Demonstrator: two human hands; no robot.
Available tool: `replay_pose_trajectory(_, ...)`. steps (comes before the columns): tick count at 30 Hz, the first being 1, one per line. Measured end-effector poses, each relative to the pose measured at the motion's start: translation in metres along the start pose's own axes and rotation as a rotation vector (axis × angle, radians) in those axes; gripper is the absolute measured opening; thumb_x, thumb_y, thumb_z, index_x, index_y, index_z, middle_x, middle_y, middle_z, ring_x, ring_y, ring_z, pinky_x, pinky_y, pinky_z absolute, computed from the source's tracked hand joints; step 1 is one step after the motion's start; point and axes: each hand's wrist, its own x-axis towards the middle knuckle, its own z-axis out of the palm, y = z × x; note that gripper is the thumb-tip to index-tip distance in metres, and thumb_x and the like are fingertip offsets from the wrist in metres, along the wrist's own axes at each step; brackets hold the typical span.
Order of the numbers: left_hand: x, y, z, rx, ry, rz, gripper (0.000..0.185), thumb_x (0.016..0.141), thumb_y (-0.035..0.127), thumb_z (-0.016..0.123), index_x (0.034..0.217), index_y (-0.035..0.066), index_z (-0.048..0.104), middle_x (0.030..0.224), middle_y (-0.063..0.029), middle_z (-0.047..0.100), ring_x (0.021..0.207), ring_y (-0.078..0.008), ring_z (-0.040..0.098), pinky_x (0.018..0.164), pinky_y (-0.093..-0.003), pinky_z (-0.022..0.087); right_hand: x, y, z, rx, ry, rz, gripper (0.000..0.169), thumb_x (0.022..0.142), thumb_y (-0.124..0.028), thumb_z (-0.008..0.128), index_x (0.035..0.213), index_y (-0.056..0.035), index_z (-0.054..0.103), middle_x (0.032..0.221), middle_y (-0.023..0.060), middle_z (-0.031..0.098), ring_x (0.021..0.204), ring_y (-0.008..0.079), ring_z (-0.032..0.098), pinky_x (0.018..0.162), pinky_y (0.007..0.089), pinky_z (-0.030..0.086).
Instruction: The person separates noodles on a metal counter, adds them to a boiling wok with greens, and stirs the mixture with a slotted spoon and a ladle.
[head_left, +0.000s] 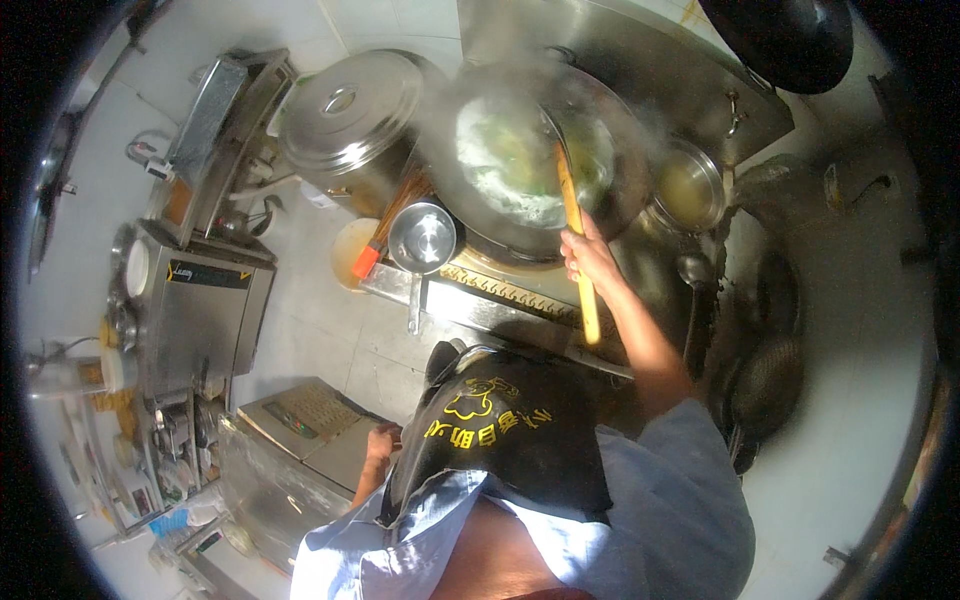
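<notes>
My right hand (589, 255) grips the yellow wooden handle (571, 195) of a long kitchen tool. Its dark metal head dips into a large wok (630, 161), where steam hides its shape. Pale, foaming liquid (495, 176) with a greenish tint fills the wok. My left hand (383, 441) is low at my side, beside my black apron (517, 420) and close to the top of a metal-sided cabinet (330, 431). Its fingers look bent, but the view does not settle whether they hold anything.
A lidded stainless stockpot (352, 105) stands left of the wok. A steel saucepan (422, 236) and a bamboo wok brush (401, 202) lie at the stove's front left. To the right are a metal pot of yellowish liquid (684, 187), a ladle (697, 277) and a mesh strainer (769, 375).
</notes>
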Motion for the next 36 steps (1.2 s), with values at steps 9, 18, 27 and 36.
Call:
replay_pose_trajectory(9,0.059,-0.002,-0.010,-0.238,-0.138,-0.014,0.038,0.087,0.008,0.056,0.122,-0.006,0.056,0.093,-0.0160,0.068,0.074,-0.0234,0.067,0.059,-0.0355,0.057,-0.042,-0.011,-0.104,-0.340,0.113,0.062,0.062,0.097,-0.017,0.053,0.151,-0.0288,0.024,0.080,0.0067,0.053,0.047,0.0067,0.038,0.037,0.0221,0.037)
replay_pose_trajectory(18,0.076,0.006,-0.009,-0.187,-0.092,0.028,0.037,0.087,0.007,0.055,0.121,-0.007,0.056,0.092,-0.0161,0.067,0.072,-0.0230,0.066,0.053,-0.0358,0.056,-0.051,0.005,-0.058,-0.380,0.294,-0.164,0.066,0.098,-0.018,0.052,0.153,-0.0282,0.019,0.107,0.0136,0.061,0.065,0.0140,0.056,0.057,0.0305,0.052)
replay_pose_trajectory(27,0.046,0.000,-0.003,-0.108,-0.074,0.057,0.034,0.090,0.009,0.056,0.120,-0.006,0.055,0.090,-0.0142,0.068,0.068,-0.0221,0.066,0.058,-0.0329,0.056,-0.021,0.023,-0.078,-0.206,0.226,0.020,0.064,0.098,-0.012,0.051,0.152,-0.0303,0.022,0.084,0.0071,0.054,0.048,0.0076,0.041,0.037,0.0233,0.040)
replay_pose_trajectory(36,0.004,0.012,-0.002,-0.064,0.047,-0.055,0.027,0.081,0.014,0.065,0.102,-0.001,0.071,0.097,-0.0149,0.071,0.084,-0.0215,0.067,0.078,-0.0327,0.053,0.036,0.002,-0.074,-0.337,0.441,-0.319,0.066,0.097,-0.013,0.053,0.152,-0.0327,0.021,0.078,0.0025,0.051,0.050,0.0069,0.040,0.038,0.0226,0.037)
